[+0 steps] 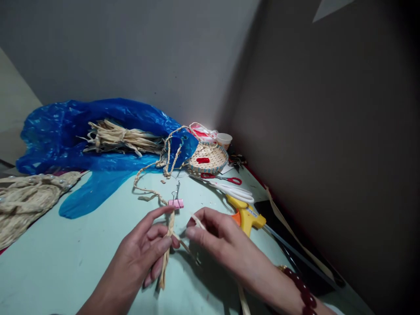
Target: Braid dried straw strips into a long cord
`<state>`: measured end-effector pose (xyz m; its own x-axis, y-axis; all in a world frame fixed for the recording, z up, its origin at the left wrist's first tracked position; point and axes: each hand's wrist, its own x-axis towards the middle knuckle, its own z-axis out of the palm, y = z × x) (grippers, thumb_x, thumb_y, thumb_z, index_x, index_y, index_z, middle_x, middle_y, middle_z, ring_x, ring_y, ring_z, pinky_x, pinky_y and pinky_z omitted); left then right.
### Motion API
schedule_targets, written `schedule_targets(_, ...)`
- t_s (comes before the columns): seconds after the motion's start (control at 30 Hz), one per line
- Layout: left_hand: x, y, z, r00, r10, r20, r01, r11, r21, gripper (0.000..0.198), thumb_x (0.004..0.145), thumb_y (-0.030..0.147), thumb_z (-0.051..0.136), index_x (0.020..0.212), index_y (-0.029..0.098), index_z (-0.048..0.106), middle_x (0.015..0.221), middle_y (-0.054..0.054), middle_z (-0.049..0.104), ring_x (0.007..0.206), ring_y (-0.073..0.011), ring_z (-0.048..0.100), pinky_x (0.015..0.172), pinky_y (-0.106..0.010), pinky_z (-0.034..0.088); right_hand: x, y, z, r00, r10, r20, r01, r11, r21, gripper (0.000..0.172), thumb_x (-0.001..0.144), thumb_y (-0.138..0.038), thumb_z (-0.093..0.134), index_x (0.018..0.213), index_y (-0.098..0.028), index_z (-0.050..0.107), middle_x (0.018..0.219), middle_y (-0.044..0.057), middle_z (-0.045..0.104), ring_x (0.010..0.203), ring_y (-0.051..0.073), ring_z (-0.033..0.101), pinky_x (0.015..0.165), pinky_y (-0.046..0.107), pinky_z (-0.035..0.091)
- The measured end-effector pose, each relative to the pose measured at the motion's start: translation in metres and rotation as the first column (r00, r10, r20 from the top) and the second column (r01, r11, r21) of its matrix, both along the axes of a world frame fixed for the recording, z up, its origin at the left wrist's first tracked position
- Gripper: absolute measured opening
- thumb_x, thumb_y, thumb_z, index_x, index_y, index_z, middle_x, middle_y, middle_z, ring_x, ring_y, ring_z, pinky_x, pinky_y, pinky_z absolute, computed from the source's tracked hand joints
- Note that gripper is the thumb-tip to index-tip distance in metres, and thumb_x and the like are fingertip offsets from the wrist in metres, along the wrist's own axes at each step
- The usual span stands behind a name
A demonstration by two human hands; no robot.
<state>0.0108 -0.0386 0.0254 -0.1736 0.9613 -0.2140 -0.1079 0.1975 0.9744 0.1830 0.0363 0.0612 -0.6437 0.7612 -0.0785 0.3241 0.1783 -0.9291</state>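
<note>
My left hand (144, 251) pinches a pale braided straw-like cord (171, 225) between thumb and fingers. Loose strands hang below the thumb, and one sticks out to the right. Just above the fingers, a pink binder clip (176, 204) grips the braid; its wire handles point away from me. From the clip the finished braid curves back towards the blue plastic bag. My right hand (218, 234), a little to the right, is closed on a pale fibre strip (198, 222). What looks like the strip's other end shows below the wrist. A dark red bead bracelet (300, 286) circles that wrist.
Behind, a blue plastic bag (52, 131) holds a bundle of dried fibre strips (123, 138). A woven basket (213, 164), a white cup (224, 139), red-handled scissors (234, 180) and a yellow glue gun (246, 214) lie to the right. Woven work (29, 201) sits at left.
</note>
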Motion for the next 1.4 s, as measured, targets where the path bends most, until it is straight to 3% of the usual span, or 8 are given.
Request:
schedule_targets(0.23,0.005,0.001,0.004,0.991,0.042,0.130,-0.041,0.999,-0.010,0.060,0.074,0.044,0.073,0.123,0.025,0.043,0.077,0.004,0.064,0.032,-0.0001,0.043,0.031,-0.011,0.030,-0.005,-0.007,-0.008,0.982,0.046,0.183,-0.083,0.976,0.200,0.024,0.093,-0.035,0.053,0.077,-0.019,0.061,0.068,-0.003,0.055,0.065,0.011,0.045,0.058,0.024,0.029)
schedule_targets(0.37,0.006,0.000,0.002,0.988,0.079,0.134,-0.072,0.996,-0.054,0.060,0.071,0.045,0.075,0.119,0.024,0.045,0.079,0.002,0.067,0.034,-0.0025,0.046,0.033,-0.014,0.035,-0.003,-0.001,-0.005,0.987,0.069,0.142,-0.083,0.992,0.092,0.023,0.093,-0.030,0.050,0.079,-0.018,0.064,0.064,-0.004,0.050,0.062,0.011,0.041,0.055,0.023,0.028)
schedule_targets(0.53,0.001,0.000,0.002,0.983,0.033,0.182,-0.018,0.997,-0.080,0.034,0.071,0.037,0.077,0.092,0.020,0.057,0.079,-0.001,0.071,0.040,-0.0055,0.047,0.041,-0.020,0.040,-0.004,0.002,-0.008,0.995,0.096,0.024,-0.093,0.991,-0.097,0.022,0.091,-0.030,0.051,0.078,-0.016,0.062,0.062,-0.004,0.045,0.058,0.009,0.035,0.050,0.023,0.025)
schedule_targets(0.7,-0.001,0.001,0.009,0.947,0.038,0.318,0.014,0.987,-0.159,0.021,0.071,0.027,0.077,0.087,0.019,0.066,0.072,0.000,0.068,0.057,-0.0112,0.057,0.065,-0.025,0.049,-0.003,-0.001,-0.006,0.990,0.124,0.072,-0.124,0.992,0.000,0.019,0.090,-0.025,0.049,0.076,-0.018,0.059,0.062,-0.005,0.048,0.057,0.009,0.038,0.052,0.021,0.027)
schedule_targets(0.93,-0.002,0.004,0.014,0.947,0.028,0.321,0.039,0.979,-0.199,0.022,0.068,0.029,0.079,0.081,0.019,0.064,0.054,0.006,0.051,0.044,-0.0043,0.034,0.044,-0.017,0.027,-0.005,-0.007,-0.009,0.981,0.138,0.136,-0.157,0.977,0.144,0.017,0.087,-0.019,0.050,0.070,-0.018,0.053,0.060,-0.005,0.047,0.057,0.008,0.039,0.053,0.021,0.028)
schedule_targets(1.13,-0.001,0.005,0.008,0.978,-0.036,0.206,0.069,0.986,-0.155,0.023,0.074,0.035,0.072,0.079,0.020,0.056,0.058,0.007,0.050,0.043,-0.0038,0.029,0.040,-0.018,0.020,-0.007,-0.013,-0.006,0.996,0.010,0.089,-0.021,0.992,0.128,0.009,0.087,-0.029,0.058,0.084,-0.021,0.058,0.070,-0.004,0.056,0.062,0.010,0.046,0.056,0.021,0.032)
schedule_targets(1.23,-0.001,0.005,0.002,0.987,-0.068,0.146,0.088,0.987,-0.134,0.020,0.079,0.035,0.067,0.083,0.020,0.055,0.058,0.008,0.050,0.042,-0.0037,0.029,0.038,-0.018,0.017,-0.008,-0.019,-0.005,0.995,0.057,0.088,-0.064,0.995,0.080,0.018,0.087,-0.036,0.058,0.080,-0.020,0.056,0.070,-0.003,0.058,0.062,0.010,0.048,0.055,0.020,0.033)
schedule_targets(1.4,-0.003,0.007,-0.002,0.979,-0.135,0.155,0.148,0.986,-0.078,0.017,0.082,0.034,0.064,0.084,0.019,0.056,0.051,0.010,0.045,0.038,-0.0031,0.023,0.036,-0.017,0.018,-0.008,-0.021,-0.009,0.981,0.069,0.181,-0.104,0.976,0.192,0.014,0.089,-0.030,0.054,0.079,-0.020,0.053,0.069,-0.002,0.057,0.061,0.011,0.044,0.055,0.023,0.030)
